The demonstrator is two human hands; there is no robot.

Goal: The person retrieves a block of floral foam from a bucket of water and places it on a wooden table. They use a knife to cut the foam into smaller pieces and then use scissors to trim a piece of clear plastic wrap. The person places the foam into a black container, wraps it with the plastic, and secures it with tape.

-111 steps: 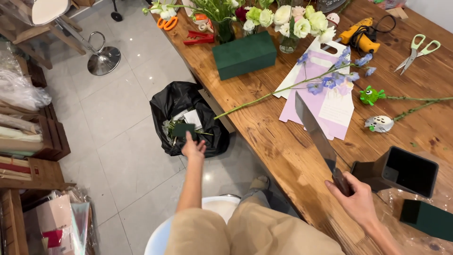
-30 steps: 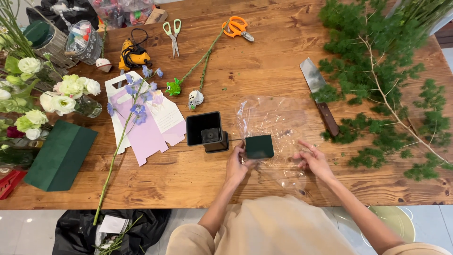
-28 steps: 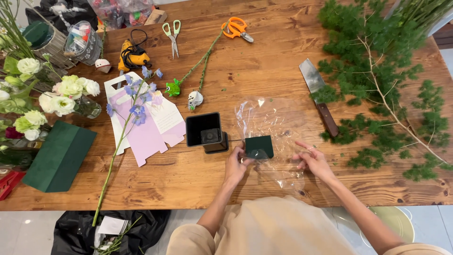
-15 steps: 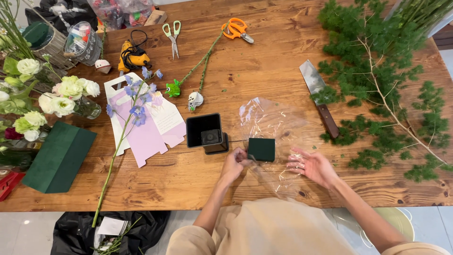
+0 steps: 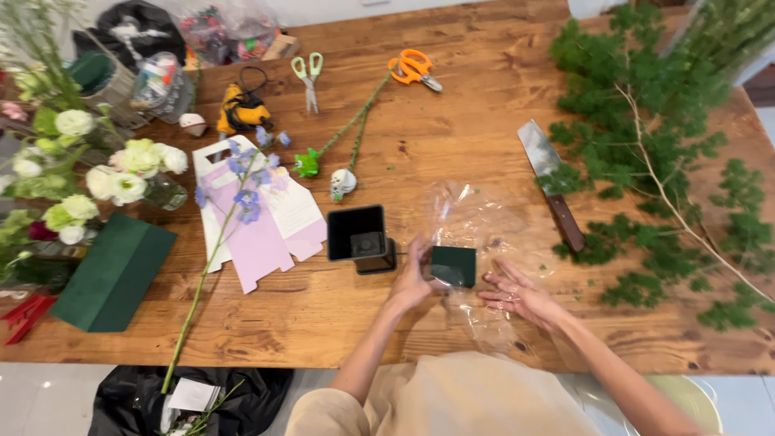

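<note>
A small dark green foam block (image 5: 453, 266) sits on a sheet of clear cellophane (image 5: 478, 228) on the wooden table (image 5: 452, 121). My left hand (image 5: 414, 272) touches the block's left side and the film there. On the block's right, my right hand (image 5: 513, 289) lies on the cellophane with fingers spread, pressing it flat. A black square pot (image 5: 360, 238) stands just left of my left hand.
A knife (image 5: 550, 182) lies right of the cellophane beside a heap of green fern branches (image 5: 662, 153). Pink paper cutouts (image 5: 258, 218), a blue flower stem, two scissors (image 5: 413, 67), a large green foam brick (image 5: 113, 270) and white flowers (image 5: 121, 169) lie left. A black bag (image 5: 153, 400) sits on the floor.
I turned from the floor bag to the table. In the last second my right hand slid from the cellophane's right edge in beside the block, and the film shifted under it.
</note>
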